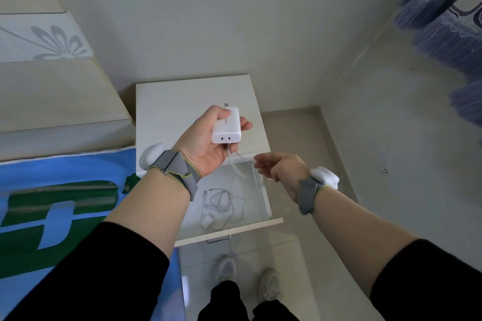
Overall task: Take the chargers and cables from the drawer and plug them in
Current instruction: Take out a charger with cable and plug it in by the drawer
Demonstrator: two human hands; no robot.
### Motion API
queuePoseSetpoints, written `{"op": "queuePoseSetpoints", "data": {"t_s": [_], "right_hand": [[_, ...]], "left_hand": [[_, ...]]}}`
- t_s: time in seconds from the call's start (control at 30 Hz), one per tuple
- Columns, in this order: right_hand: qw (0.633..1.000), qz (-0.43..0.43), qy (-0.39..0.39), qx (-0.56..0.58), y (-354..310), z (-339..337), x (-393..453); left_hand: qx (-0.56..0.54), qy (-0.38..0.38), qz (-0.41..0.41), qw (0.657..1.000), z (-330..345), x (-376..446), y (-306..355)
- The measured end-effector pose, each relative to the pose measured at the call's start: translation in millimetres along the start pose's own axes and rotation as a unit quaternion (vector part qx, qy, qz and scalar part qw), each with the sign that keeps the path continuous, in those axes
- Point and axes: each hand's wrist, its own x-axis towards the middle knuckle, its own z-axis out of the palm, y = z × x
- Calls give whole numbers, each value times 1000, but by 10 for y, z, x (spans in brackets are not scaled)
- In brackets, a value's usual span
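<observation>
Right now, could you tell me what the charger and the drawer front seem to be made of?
Charger: likely glossy white moulded plastic, with smooth rounded edges and soft highlights. Drawer front: probably pale laminated board, matte, showing a faint wood-grain look.

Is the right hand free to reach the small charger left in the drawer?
Probably yes: the right hand looks empty above the open drawer, and nothing covers the small charger among loose cables.

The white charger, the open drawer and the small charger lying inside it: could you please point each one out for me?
White charger (226, 126): head view, on its top face, held in the left hand (206, 143).
Open drawer (229, 231): head view, on its front rim.
Small charger (207, 221): head view, on its white body.
</observation>
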Motion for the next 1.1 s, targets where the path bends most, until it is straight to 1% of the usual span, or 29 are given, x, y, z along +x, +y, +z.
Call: {"op": "queuePoseSetpoints", "data": {"t_s": [0.1, 0.27, 0.4, 0.43, 0.5, 0.6, 0.77, 0.9, 1.03, 1.1], "right_hand": [[999, 18, 13, 38, -82, 128, 110], [999, -31, -30, -26, -249, 270, 200], [997, -63, -24, -49, -381, 304, 105], [996, -71, -24, -38, -410, 300, 80], [996, -76, -31, 30, -455, 282, 36], [985, -81, -43, 147, -533, 235, -116], [962, -122, -73, 232, -594, -4, -509], [954, -130, -76, 258, -455, -199, -769], [958, -140, -37, 246, -306, -472, -1095], [963, -143, 2, 226, -226, -624, -1251]], "left_hand": [[41, -49, 10, 998, 59, -142, 73], [53, -103, 27, 993, 136, -355, 112], [55, -151, 42, 986, 155, -508, 171], [54, -160, 49, 984, 159, -542, 189], [56, -175, 58, 981, 166, -606, 217], [52, -185, 58, 980, 225, -688, 222], [55, -194, 61, 978, 522, -826, 180], [56, -192, 64, 978, 791, -854, 110], [88, -172, 60, 979, 1238, -866, -9], [98, -175, 55, 978, 1507, -880, -85]]}}
